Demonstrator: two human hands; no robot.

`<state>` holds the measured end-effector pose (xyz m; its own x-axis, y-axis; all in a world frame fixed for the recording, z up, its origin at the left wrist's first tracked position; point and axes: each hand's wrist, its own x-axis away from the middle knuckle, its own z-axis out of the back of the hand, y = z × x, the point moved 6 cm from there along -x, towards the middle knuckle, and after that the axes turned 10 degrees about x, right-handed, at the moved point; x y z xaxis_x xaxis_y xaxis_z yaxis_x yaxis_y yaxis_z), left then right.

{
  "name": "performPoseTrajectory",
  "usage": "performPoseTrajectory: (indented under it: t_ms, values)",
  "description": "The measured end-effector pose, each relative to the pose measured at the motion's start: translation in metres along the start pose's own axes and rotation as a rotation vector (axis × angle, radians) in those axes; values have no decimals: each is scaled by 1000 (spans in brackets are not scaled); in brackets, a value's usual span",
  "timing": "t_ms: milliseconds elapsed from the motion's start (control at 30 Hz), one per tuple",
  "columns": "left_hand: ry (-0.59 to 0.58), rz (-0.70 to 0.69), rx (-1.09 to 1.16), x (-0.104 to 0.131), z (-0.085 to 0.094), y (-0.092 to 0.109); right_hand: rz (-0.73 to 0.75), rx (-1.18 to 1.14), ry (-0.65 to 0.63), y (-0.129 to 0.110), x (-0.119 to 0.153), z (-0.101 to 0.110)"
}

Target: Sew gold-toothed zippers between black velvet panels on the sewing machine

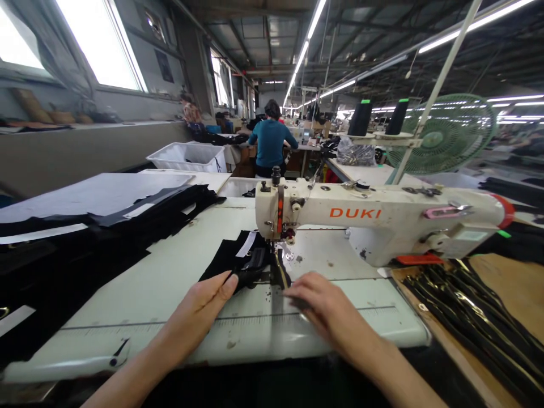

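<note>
A white sewing machine [314,207] marked DUKI stands on a pale green table. Black fabric [225,256] with a white label lies under and left of its needle. My left hand [212,294] is closed on the near edge of this fabric, thumb on top. A black zipper strip [281,271] with gold-coloured teeth runs from the needle area towards me. At its near end is my right hand [317,297], fingers pinched together on the strip, with a dark piece partly hidden under them.
Stacked black fabric pieces [127,226] cover the table's left side. More zipper strips [471,311] lie on a brown board at right. Thread cones [360,119] and a green fan [442,133] stand behind the machine. A person in teal [271,141] sits ahead, beyond a white crate [187,157].
</note>
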<state>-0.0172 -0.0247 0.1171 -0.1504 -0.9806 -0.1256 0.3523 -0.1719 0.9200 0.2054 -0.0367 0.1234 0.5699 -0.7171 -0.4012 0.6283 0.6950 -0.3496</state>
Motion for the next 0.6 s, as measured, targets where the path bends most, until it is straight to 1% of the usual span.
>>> performPoseTrajectory:
  t_ms: [33, 67, 133, 200, 267, 300, 367, 400, 467, 600]
  values:
    - [-36, -56, -58, 4, -3, -2, 43, 139, -30, -13, 7, -17]
    - [-71, -126, -142, 8, -8, -5, 78, 258, -15, -24, 13, -32]
    - [-143, -305, -354, 19, -20, -10, 113, 363, 51, -38, 27, -55]
    - [-225, -496, -555, 32, -38, -15, 123, 389, 123, -42, 37, -68]
    - [-292, -652, -676, 44, -56, -20, 123, 398, 190, -42, 43, -70]
    - [-305, -707, -709, 48, -63, -21, 124, 404, 220, -41, 46, -68]
    - [-290, -761, -736, 53, -72, -22, 128, 417, 266, -40, 49, -65]
    - [-271, -765, -737, 54, -74, -22, 134, 420, 285, -40, 50, -63]
    - [-248, -752, -733, 54, -75, -21, 145, 417, 297, -41, 52, -63]
    - [-241, -754, -736, 53, -74, -16, 127, 406, 320, -41, 52, -64]
